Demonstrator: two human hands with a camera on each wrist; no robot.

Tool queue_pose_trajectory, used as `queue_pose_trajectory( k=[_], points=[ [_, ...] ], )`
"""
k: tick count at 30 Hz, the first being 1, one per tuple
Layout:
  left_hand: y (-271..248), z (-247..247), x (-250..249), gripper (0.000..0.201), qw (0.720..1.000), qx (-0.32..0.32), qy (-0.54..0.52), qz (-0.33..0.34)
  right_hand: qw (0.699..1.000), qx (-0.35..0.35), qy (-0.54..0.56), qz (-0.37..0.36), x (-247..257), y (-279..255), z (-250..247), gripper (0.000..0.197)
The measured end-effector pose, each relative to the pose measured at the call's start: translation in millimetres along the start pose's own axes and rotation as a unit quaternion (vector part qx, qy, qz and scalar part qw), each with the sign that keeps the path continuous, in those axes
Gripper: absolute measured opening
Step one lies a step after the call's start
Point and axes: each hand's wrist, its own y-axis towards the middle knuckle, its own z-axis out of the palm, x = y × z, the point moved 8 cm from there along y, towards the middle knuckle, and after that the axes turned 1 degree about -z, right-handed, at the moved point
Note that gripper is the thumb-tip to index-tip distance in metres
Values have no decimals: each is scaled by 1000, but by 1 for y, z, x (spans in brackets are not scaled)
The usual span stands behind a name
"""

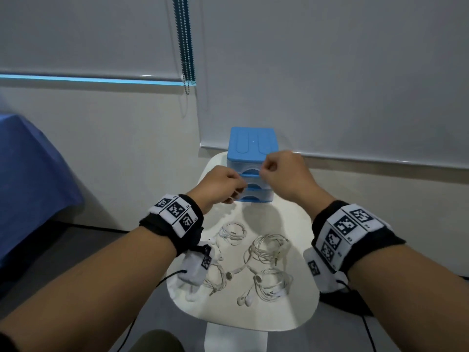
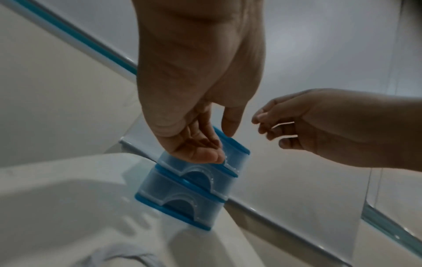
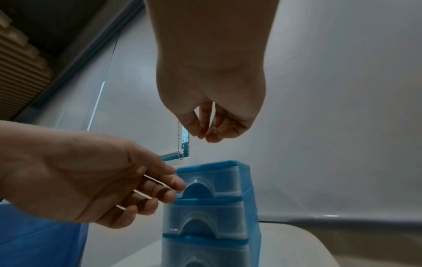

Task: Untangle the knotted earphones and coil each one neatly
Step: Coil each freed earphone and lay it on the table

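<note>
Scattered across the near half of a small white tabletop (image 1: 291,313): white wired earphones (image 1: 269,247), in several loose bundles. One small ring of cord (image 1: 233,232) farthest back, apart from the rest. Larger looped heaps nearer, joined by stray strands, with buds (image 1: 245,299) and a plug (image 1: 276,261) poking out.

Likely very light, limp and a little springy, with thin smooth cord apt to slip through a loose pinch and to tighten into knots if tugged. Best taken at a firm end, a bud or the plug, then followed along the cord while the other hand pins the heap down. Gentle pulls only, since the joints at buds and plug look delicate.

Both forearms stretched forward and raised, well above and beyond the earphones, touching none of them.

Left hand (image 1: 220,184) lower, palm down, fingers (image 3: 173,186) loosely bent and holding nothing, tips just beside the arched front of a drawer; contact cannot be told.

Right hand (image 1: 284,171) higher, curled, thumb and fingertips (image 3: 200,135) pinched together with nothing visible between them.

Behind the hands, at the far edge of the tabletop: a blue three-drawer unit (image 1: 251,141). Beyond that, grey roller blinds.
</note>
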Motion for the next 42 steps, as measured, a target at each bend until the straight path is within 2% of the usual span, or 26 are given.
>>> queue_pose_trajectory(
  k=[3, 6, 9, 13, 16, 18, 21, 24, 26, 30, 32, 35, 36, 37, 39, 42],
  points=[
    [0, 10, -7, 16, 993, -5, -119, -26, 997, -71, 3, -43, 14, 12, -27, 12],
    [2, 23, -5, 17, 975, -8, -208, -72, 995, -26, -85, -53, 13, 24, -22, 27],
    [1, 39, -1, 20, 930, -12, -346, -121, 989, 32, -137, -45, 4, 26, -7, 25],
    [2, 58, -2, 28, 859, -23, -487, -160, 988, 17, -148, -47, 3, 23, -3, 20],
    [7, 70, -2, 29, 840, -44, -514, -170, 985, 10, -166, -54, 6, 24, -3, 23],
    [11, 74, 1, 30, 842, -69, -507, -169, 986, 4, -160, -53, 4, 25, -4, 25],
    [12, 73, 9, 31, 845, -118, -498, -157, 988, -7, -150, -42, 3, 29, -4, 17],
    [5, 70, 9, 29, 851, -123, -492, -135, 989, -26, -142, -27, 2, 29, -8, 17],
    [-4, 64, 9, 30, 869, -106, -465, -132, 990, -31, -140, -18, 1, 28, -10, 19],
    [-30, 32, 10, 45, 943, -74, -301, -121, 991, -24, -130, -14, 1, 29, -8, 20],
    [-37, 4, 2, 42, 972, -111, -195, -73, 992, -17, -122, -8, 0, 29, -7, 19],
    [-32, -40, -23, 30, 975, -218, -41, 33, 993, -13, -120, -6, 0, 28, -5, 20],
    [-27, -47, -30, 23, 972, -228, 4, 51, 993, -12, -117, -7, 0, 27, -5, 20],
    [-21, -49, -33, 25, 974, -212, 51, 51, 993, -9, -116, -8, 0, 26, -4, 21],
    [-6, -39, -29, 41, 984, -130, 113, 34, 993, 0, -118, -5, 0, 24, -5, 23],
    [-4, -27, -25, 49, 990, -66, 115, 57, 992, 14, -124, 3, -2, 22, -7, 26]
  ],
)
